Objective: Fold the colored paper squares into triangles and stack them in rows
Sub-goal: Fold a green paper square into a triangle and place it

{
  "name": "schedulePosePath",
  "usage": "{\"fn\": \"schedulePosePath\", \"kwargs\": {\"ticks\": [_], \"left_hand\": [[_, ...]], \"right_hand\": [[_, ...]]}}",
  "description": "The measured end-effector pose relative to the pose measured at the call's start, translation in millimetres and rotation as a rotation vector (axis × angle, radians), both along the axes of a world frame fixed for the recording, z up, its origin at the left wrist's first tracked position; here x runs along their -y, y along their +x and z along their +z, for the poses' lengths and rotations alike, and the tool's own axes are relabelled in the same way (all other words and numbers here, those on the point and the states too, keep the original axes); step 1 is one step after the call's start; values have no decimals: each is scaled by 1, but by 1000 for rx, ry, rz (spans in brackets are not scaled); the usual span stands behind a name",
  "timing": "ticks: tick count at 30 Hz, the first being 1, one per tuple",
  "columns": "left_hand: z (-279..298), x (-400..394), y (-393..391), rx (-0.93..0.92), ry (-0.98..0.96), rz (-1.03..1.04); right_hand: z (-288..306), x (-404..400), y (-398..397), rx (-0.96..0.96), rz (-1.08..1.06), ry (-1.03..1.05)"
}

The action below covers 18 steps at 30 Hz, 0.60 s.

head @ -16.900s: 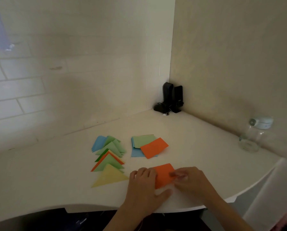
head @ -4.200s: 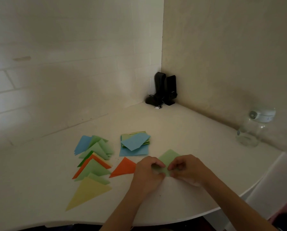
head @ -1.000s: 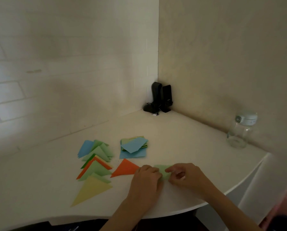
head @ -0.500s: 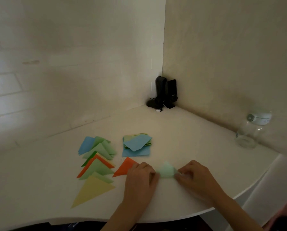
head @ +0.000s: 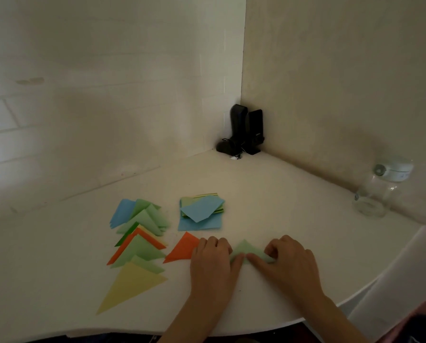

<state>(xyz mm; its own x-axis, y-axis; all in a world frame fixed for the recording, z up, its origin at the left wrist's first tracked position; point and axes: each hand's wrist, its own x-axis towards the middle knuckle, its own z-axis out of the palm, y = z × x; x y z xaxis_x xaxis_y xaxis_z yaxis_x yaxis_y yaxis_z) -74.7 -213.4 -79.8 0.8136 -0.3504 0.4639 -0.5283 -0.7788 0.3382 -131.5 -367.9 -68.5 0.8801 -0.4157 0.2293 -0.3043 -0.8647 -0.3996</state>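
Note:
A light green paper triangle (head: 246,248) lies flat near the table's front edge, apex pointing away from me. My left hand (head: 213,262) covers its left corner with curled fingers, thumb pressed on the near edge. My right hand (head: 290,261) grips the right corner, thumb lying along the same edge. An orange triangle (head: 182,249) lies just left of my left hand, partly under it. Further left runs a row of folded triangles (head: 140,233) in blue, green and orange, ending in a big yellow triangle (head: 130,285). A stack of unfolded squares (head: 202,214), blue on top, sits behind.
A clear glass jar (head: 377,191) with a white lid stands at the right by the wall. Two black upright devices (head: 246,131) fill the far corner. The white table's curved front edge (head: 256,330) runs just below my wrists.
My hands have slid apart to the ends of the green triangle, thumbs meeting on its near edge. One second ago they were bunched together over it, hiding most of it.

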Motion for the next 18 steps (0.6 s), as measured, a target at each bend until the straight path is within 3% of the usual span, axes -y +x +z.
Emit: {"fn": "schedulePosePath", "kwargs": {"ticks": [11,15,18], "left_hand": [[5,-19,5,-255,-276,-168],[8,-23,3,-241,-303,-168],[12,-21,-1,-149,-219,-169]], "right_hand": [[9,21,-2,-10,172,372],[4,24,-8,63,219,361],[3,22,-9,74,206,349]]}}
